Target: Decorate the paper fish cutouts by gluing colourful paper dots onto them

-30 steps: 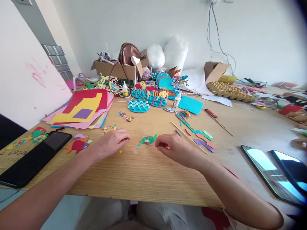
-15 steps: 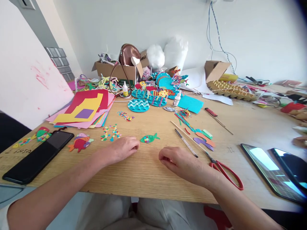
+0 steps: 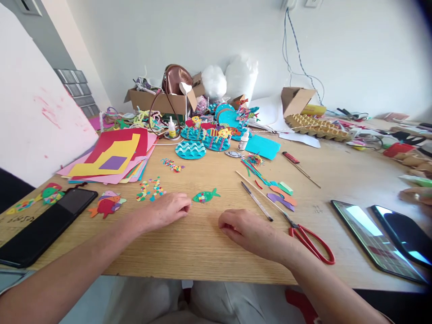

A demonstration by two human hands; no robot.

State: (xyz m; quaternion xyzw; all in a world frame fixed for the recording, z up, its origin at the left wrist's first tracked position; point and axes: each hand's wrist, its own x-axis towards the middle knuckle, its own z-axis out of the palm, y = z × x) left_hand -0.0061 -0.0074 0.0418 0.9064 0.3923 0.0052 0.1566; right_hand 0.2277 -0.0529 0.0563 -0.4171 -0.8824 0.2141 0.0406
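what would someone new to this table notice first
Probably the small green fish cut-out with coloured dots, lying on the wooden table just beyond the gap between the bare left hand and bare right hand. Next, perhaps, the red-handled metal scissors to the right of that hand, or the shiny brown handbag by the open cardboard box at the back.

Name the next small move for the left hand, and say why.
Probably reach to the loose paper dots with the left hand and pick one up: the green paper fish carries dots toward its head, its tail looks bare, and no dot shows in that hand.
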